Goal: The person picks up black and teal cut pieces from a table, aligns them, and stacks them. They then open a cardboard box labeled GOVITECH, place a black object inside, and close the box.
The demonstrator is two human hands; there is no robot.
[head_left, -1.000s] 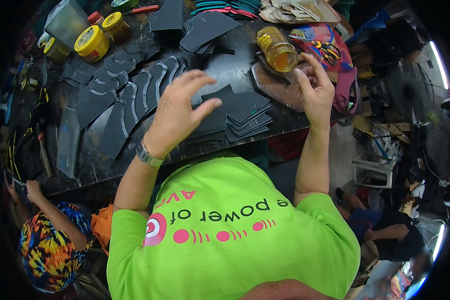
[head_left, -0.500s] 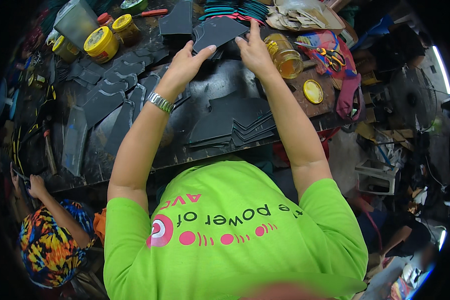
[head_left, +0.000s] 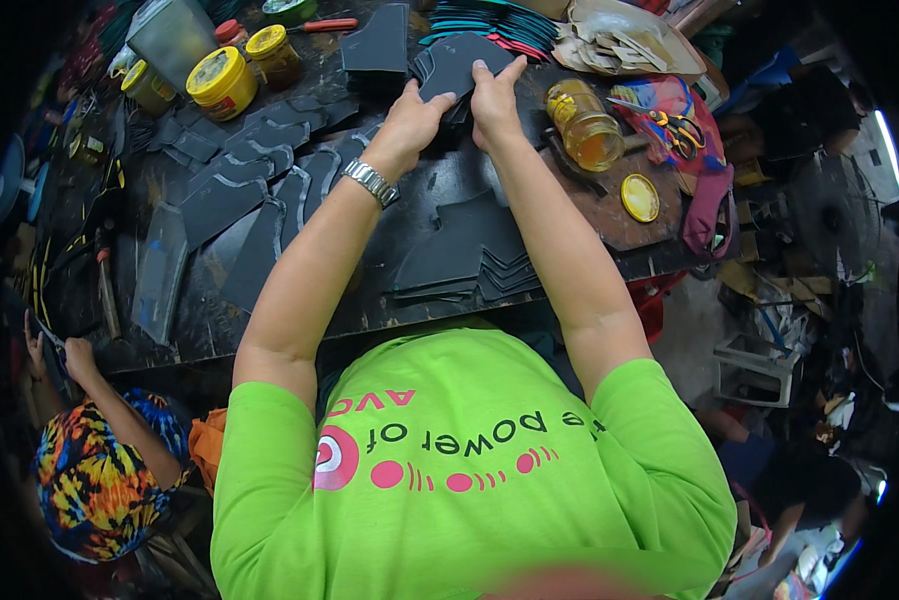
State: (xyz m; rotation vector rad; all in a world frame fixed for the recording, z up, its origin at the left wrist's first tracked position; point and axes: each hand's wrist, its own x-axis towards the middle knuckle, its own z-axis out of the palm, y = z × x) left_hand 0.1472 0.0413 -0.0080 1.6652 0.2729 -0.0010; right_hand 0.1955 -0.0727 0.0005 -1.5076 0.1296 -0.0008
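Note:
Both my hands are at the far middle of the table, around a small stack of dark grey cut sheet pieces (head_left: pixel 458 62). My left hand (head_left: pixel 413 128), with a metal watch at the wrist, grips the stack's near left edge, thumb on top. My right hand (head_left: pixel 496 100) closes on its right side, thumb along the edge and fingers pointing away. Some fingers are hidden by the pieces. Just left of them sits another dark stack (head_left: pixel 375 42). Behind is a pile of teal-edged and pink-edged pieces (head_left: pixel 500 25). Nearer me, more dark pieces (head_left: pixel 450 250) lie in a fanned stack.
On the right are a glass jar of amber liquid (head_left: pixel 592 135), yellow-handled scissors (head_left: pixel 680 130) and a yellow lid (head_left: pixel 640 198). Yellow-lidded tubs (head_left: pixel 222 85) stand at the back left, beyond loose dark pieces (head_left: pixel 230 205). A hammer (head_left: pixel 107 290) lies left. Another person's hands (head_left: pixel 75 358) work at lower left.
My hands have come closer together on the stack, the right hand now closed against its side. The stack's edges are turned and drawn together. The whole view has shifted slightly.

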